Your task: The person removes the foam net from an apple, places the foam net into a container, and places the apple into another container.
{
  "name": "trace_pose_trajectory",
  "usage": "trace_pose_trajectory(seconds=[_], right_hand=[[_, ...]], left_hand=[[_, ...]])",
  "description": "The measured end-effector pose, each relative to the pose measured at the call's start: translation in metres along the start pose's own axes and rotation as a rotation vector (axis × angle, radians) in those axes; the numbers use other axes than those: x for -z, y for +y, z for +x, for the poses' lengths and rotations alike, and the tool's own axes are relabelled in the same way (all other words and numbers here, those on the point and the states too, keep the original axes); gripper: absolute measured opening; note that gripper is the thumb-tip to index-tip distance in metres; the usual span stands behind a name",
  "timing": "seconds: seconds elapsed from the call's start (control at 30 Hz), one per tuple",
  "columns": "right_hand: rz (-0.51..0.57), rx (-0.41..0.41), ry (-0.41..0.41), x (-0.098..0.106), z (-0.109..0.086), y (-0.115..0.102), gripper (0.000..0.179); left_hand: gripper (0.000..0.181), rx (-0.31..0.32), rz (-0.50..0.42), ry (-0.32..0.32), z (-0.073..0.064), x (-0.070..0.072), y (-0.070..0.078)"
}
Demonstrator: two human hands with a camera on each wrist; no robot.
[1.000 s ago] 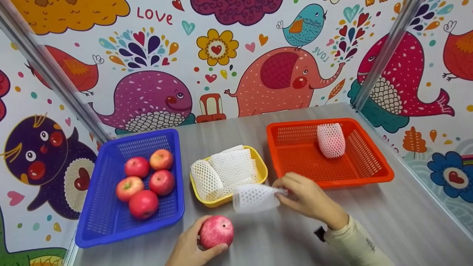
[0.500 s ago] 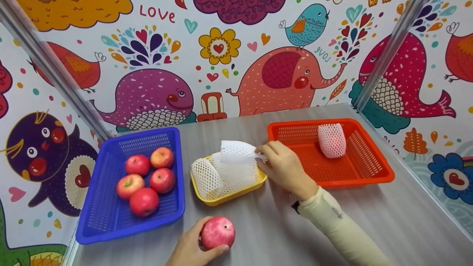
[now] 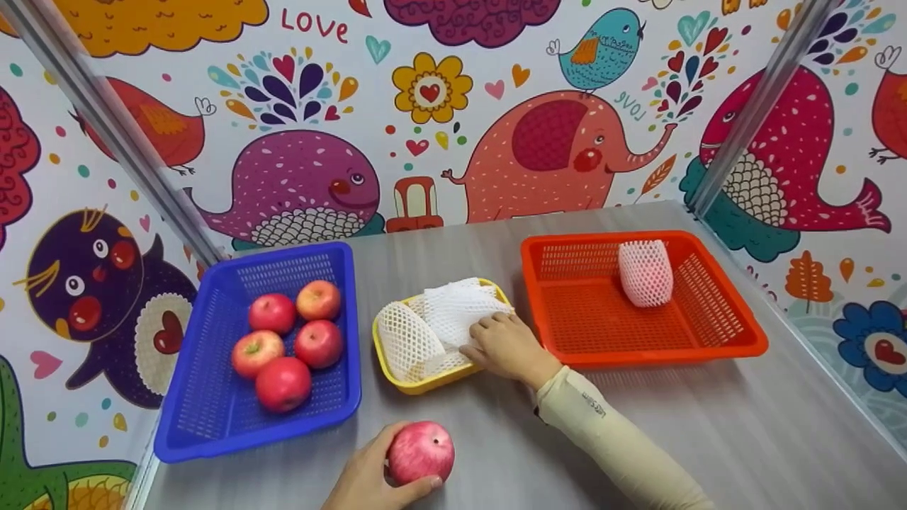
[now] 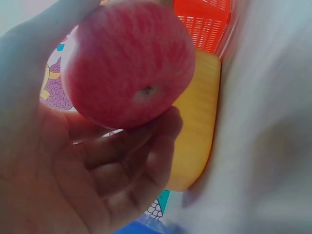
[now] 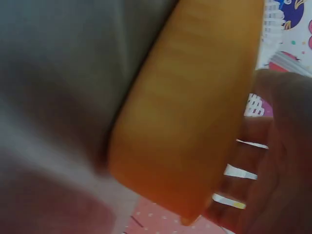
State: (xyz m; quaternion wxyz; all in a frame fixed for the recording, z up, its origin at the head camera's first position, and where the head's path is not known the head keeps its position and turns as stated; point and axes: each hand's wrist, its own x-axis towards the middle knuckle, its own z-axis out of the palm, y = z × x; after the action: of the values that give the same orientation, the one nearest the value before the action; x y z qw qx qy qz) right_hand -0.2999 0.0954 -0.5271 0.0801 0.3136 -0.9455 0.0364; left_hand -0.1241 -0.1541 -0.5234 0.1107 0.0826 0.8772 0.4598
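In the head view, my left hand (image 3: pixel 379 471) holds a red-streaked apple (image 3: pixel 421 452) over the front of the table, fingers and thumb around its sides. The left wrist view shows the apple (image 4: pixel 136 63) close up, its small dimple facing the camera. My right hand (image 3: pixel 511 347) is at the front right of a small yellow basket (image 3: pixel 418 387), fingertips on the white foam net sleeves (image 3: pixel 464 308) inside. From the right wrist, the fingers reach past the rim of the yellow basket (image 5: pixel 185 97), spread with gaps between them; the fingertips are partly hidden.
A blue basket (image 3: pixel 255 443) at the left contains several apples (image 3: pixel 283 384). At the right stands a red basket (image 3: pixel 652 354) with one apple in a foam net (image 3: pixel 646 275). Printed wall panels (image 3: pixel 439 142) enclose the table's back and sides.
My right hand has carried a foam net left into the yellow basket; that net now lies on the others, the hand lower at the rim. The left hand keeps the apple nearly still.
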Motion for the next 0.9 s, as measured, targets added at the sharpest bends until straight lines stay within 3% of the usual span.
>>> trace_pose_trajectory(seconds=[0.07, 0.13, 0.47, 0.67, 0.9], right_hand=[[0.034, -0.026, -0.056, -0.001, 0.000, 0.001, 0.044], [0.062, -0.026, -0.056, 0.001, -0.001, 0.003, 0.044], [0.089, 0.102, 0.171, 0.034, -0.024, 0.004, 0.025], [0.099, 0.130, 0.250, 0.055, -0.040, 0.003, 0.025], [0.089, 0.119, 0.273, 0.065, -0.066, -0.001, 0.026]], left_hand=[[0.084, 0.016, -0.007, -0.011, 0.000, 0.000, 0.001], [0.084, 0.034, -0.015, -0.025, 0.001, 0.000, 0.002], [0.083, 0.036, -0.031, -0.039, 0.003, 0.000, 0.004], [0.084, 0.050, -0.041, -0.050, 0.004, 0.000, 0.005], [0.082, -0.025, 0.004, -0.012, 0.004, -0.001, 0.004]])
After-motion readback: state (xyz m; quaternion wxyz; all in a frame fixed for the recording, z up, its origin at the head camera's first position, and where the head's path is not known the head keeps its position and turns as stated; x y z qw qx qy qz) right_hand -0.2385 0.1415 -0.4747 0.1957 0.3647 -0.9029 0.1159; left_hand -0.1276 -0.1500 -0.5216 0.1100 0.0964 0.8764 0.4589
